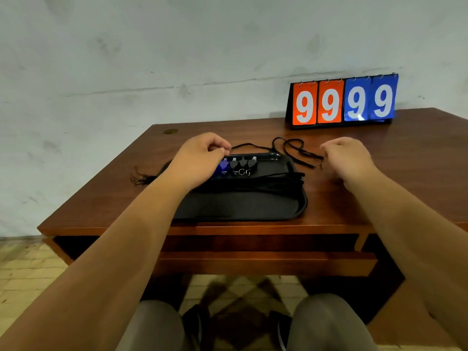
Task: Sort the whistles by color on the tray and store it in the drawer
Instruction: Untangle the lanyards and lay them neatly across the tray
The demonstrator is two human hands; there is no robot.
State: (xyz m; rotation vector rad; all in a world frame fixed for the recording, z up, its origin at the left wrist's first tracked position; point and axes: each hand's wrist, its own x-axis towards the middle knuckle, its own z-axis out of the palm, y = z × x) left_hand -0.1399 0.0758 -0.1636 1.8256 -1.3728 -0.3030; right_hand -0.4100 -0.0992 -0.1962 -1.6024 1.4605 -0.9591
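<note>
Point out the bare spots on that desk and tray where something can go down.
Free: the tray's near half, below the cord bundle; the desk right of the right hand, in front of the scoreboard. Crowded: the tray's far edge, with whistles, left hand and loose cords.

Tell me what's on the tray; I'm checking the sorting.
On the tray, a row along the far edge: blue whistles, then black whistles, with bundled black cords in front. The left hand covers the row's left end, so more may be hidden.
</note>
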